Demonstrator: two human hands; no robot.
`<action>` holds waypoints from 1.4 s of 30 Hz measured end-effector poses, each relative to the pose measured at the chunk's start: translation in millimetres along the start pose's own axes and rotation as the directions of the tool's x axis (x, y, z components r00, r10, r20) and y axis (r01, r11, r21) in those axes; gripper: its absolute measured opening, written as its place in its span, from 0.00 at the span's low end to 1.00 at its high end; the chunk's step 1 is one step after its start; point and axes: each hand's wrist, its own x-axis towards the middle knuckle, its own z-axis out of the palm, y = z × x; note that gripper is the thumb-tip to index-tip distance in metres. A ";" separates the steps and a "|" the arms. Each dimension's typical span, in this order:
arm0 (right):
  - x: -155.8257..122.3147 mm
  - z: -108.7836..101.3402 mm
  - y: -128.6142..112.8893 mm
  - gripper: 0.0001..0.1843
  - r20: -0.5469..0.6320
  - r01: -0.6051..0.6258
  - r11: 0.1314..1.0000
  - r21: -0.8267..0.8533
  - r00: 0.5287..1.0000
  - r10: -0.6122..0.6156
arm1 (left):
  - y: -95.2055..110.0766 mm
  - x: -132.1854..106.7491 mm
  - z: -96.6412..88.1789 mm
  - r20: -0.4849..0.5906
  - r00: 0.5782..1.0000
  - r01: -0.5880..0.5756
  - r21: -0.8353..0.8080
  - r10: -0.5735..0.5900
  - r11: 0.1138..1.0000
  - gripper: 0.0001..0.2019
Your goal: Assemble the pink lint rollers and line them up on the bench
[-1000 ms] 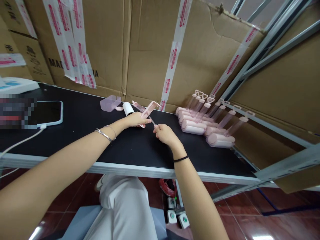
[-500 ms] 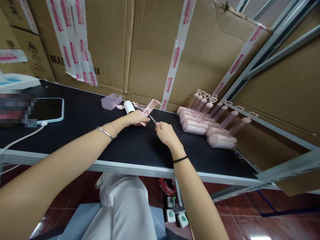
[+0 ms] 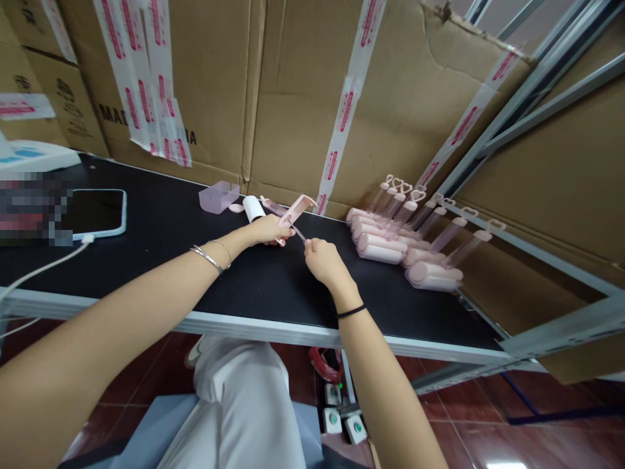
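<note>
My left hand (image 3: 272, 229) is closed around a pale pink plastic frame (image 3: 299, 210), whose curved end points up and to the right. In my right hand (image 3: 322, 255), the fingers wrap round what looks like a screwdriver, its thin metal shaft (image 3: 299, 233) reaching to the pink part at my left fingers; its handle is hidden in the fist. Just behind the left hand lie a white roll (image 3: 252, 208) and a translucent pinkish handle (image 3: 271, 207). A small pink disc (image 3: 236, 209) rests beside the roll, next to a translucent lilac box (image 3: 218, 198).
Several pink lint rollers (image 3: 381, 249) with heart-ended handles stand in rows on the right of the black tabletop (image 3: 273, 293). A phone (image 3: 100, 212) with a white cable lies at left. Cardboard (image 3: 293, 98) walls the back; a metal frame (image 3: 561, 267) borders the right.
Both hands keep the same grip and nearly the same place. The whole view has shifted very slightly; nothing was let go or taken up.
</note>
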 end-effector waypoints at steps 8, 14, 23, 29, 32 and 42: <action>-2.8 -0.5 -3.3 0.21 -0.003 -0.040 0.999 0.011 0.999 0.040 | 1.6 2.1 1.9 -0.001 1.000 0.006 0.036 -0.006 0.999 0.15; -6.6 9.0 -13.5 0.20 -0.029 -0.095 0.995 0.037 0.995 0.096 | 1.5 13.2 5.3 -0.018 1.000 -0.010 0.196 0.014 0.981 0.08; -3.9 21.6 -15.1 0.21 -0.043 -0.097 0.994 0.054 0.994 0.099 | 3.1 10.6 6.9 -0.043 0.998 0.053 0.093 -0.049 0.994 0.06; 4.2 15.4 -2.4 0.23 0.015 -0.055 0.992 0.110 0.998 0.054 | 4.4 10.4 3.7 -0.017 0.999 0.033 0.181 -0.031 0.983 0.04; -1.4 17.4 -9.5 0.22 -0.010 -0.099 0.990 0.098 0.995 0.101 | 3.7 12.1 4.3 -0.026 0.999 0.025 0.201 -0.020 0.979 0.03; -4.4 18.3 -12.0 0.23 -0.017 -0.110 0.989 0.095 0.994 0.112 | 2.4 10.7 2.1 -0.020 1.000 0.022 0.146 -0.019 0.989 0.07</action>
